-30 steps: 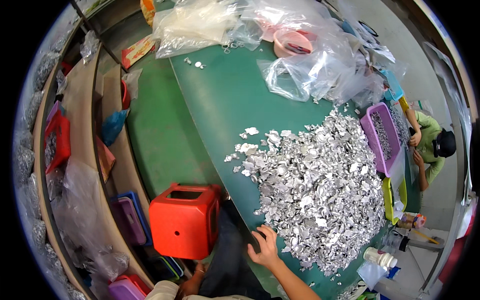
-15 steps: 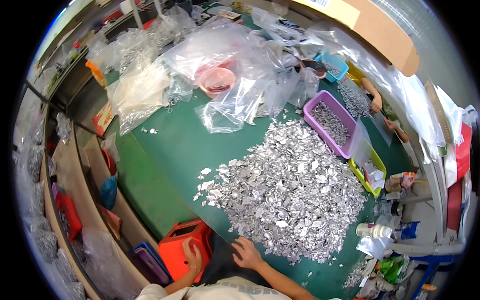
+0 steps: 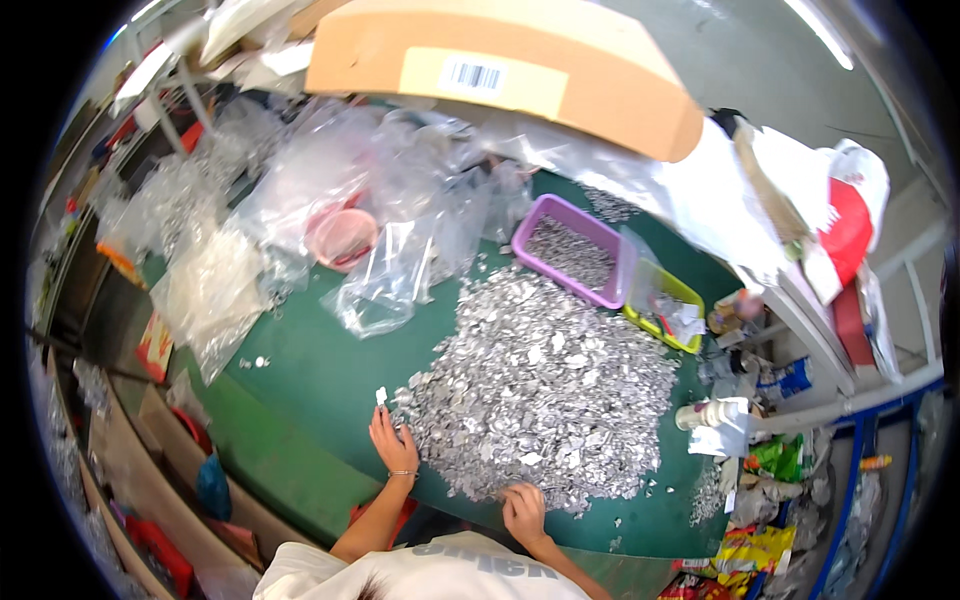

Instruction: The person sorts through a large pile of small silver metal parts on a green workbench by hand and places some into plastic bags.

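A large heap of small, flat, silvery metal pieces (image 3: 545,390) covers the middle of the green-topped work table (image 3: 310,370), and all positions below are given relative to this heap. The left hand (image 3: 392,440) lies flat at its near left edge, fingers loosely spread and resting on the outermost pieces, holding nothing. The right hand (image 3: 524,512) sits at the heap's near edge, fingers curled down into the pieces; whether they pinch any piece cannot be told. Beyond the heap's far side stands a purple rectangular plastic tray (image 3: 572,250) filled with the same silvery pieces, and just right of that a yellow-green plastic tray (image 3: 668,312) with mixed contents. To the far left of the heap, crumpled clear plastic bags (image 3: 390,230) crowd the table, partly covering a round pink plastic bowl (image 3: 343,237). A long brown cardboard box (image 3: 500,70) lies beyond them. At the heap's right edge stands a white plastic bottle (image 3: 708,414) on its side.
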`<state>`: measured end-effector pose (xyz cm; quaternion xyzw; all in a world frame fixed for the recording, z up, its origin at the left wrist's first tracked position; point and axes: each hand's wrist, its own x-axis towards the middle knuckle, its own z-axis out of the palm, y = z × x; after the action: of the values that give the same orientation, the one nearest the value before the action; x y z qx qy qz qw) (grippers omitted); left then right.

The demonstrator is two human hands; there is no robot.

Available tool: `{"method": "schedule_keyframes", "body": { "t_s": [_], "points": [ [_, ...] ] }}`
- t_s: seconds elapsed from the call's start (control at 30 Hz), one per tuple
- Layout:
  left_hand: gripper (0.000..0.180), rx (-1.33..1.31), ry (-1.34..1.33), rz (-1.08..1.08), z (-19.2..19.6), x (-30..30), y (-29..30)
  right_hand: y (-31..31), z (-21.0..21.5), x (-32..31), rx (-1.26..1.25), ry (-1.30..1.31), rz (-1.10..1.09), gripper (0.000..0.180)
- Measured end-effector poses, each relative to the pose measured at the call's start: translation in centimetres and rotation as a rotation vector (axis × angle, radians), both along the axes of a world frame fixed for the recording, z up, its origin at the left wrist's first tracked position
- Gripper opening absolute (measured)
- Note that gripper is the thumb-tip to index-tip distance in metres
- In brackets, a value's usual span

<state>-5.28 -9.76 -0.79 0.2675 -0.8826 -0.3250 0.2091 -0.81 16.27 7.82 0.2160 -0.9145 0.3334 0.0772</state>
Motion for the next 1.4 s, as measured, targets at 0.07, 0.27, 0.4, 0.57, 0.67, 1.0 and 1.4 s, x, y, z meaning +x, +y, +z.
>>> {"method": "schedule_keyframes", "body": {
  "t_s": [0.07, 0.27, 0.4, 0.57, 0.67, 1.0, 1.4],
  "points": [
    [0.05, -0.043, 0.009, -0.089, 0.0, -0.8, -0.9, 0.2, 1.5, -1.2, -0.016, 0.074, -0.089, 0.019],
    [0.037, 0.044, 0.067, -0.246, 0.1, -1.9, -2.5, 3.6, 7.7, -6.5, -0.009, 0.208, -0.276, 0.018],
    [0.032, 0.075, 0.133, -0.299, -0.3, -2.1, -3.8, 6.3, 15.4, -12.3, 0.007, 0.383, -0.383, 0.016],
    [0.031, 0.054, 0.259, -0.288, 1.0, -3.3, -3.8, 6.3, 27.2, -18.8, -0.064, 0.647, -0.306, 0.026],
    [0.03, 0.131, 0.322, -0.304, 4.8, -4.9, -2.4, 6.1, 32.9, -22.3, 0.051, 0.833, -0.29, 0.033],
    [0.031, 0.112, 0.675, -0.616, 25.5, -13.2, 2.8, 6.5, 36.3, -31.3, 0.618, 0.854, -0.325, 0.007],
    [0.03, -0.441, 0.953, -0.889, 42.0, -24.0, 13.3, 8.7, 38.9, -30.4, -0.05, 0.561, -0.375, 0.015]
  ]
}}
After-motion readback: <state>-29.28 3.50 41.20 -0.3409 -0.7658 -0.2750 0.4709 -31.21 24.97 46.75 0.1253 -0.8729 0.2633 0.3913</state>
